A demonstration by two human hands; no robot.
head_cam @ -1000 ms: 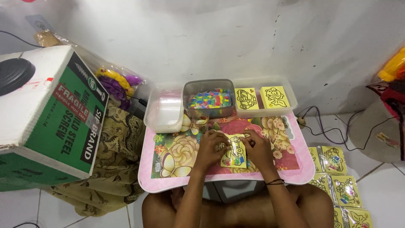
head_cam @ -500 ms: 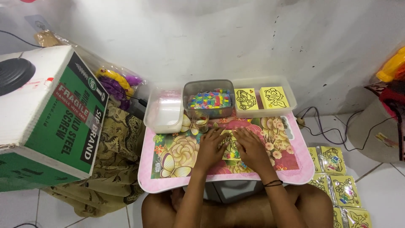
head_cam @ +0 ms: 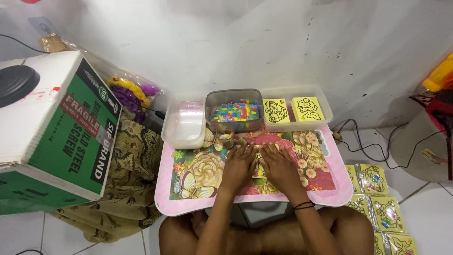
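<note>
- Left hand (head_cam: 239,165) and right hand (head_cam: 278,166) flat, side by side, pressing small yellow packet (head_cam: 258,169) onto pink floral lap table (head_cam: 325,189).
- Clear plastic tub of coloured pieces (head_cam: 234,111) just beyond.

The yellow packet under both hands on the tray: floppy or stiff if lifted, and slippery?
The packet looks thin and flat, pressed under the left hand and right hand, so probably light and bendy. The wrapped ones on the floor look glossy, so it may slide on the table.

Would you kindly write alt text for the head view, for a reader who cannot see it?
Seen from above, a seated person presses the left hand and right hand flat on a small yellow packet on a pink floral lap table. Behind it stand three plastic tubs, the middle tub holding colourful pieces.
</note>
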